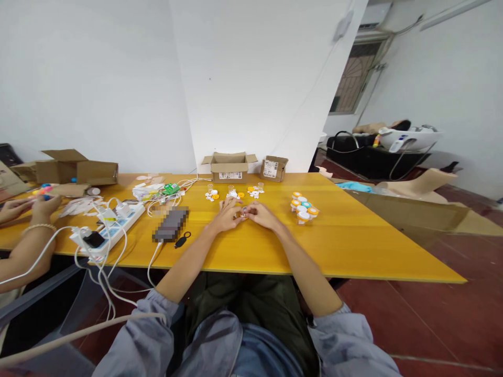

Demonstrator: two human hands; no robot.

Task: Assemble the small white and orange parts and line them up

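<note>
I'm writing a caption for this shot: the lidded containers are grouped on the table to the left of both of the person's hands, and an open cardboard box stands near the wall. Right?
Not quite: the head view shows the lidded containers grouped on the table to the right of both the left hand and right hand. An open cardboard box stands near the wall.

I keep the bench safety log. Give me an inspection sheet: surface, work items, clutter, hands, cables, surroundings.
Surface: glossy yellow table.
Work items: clear cups, loose white and yellow pieces toward the back; lidded containers grouped at right.
Clutter: cardboard boxes at the back; black fob beside a pixelated device.
Hands: left hand and right hand together at a small item, identity unclear.
Cables: white cables crowd the power strip, some hanging over the near edge.
Surroundings: another person's hands at left; red floor.
</note>
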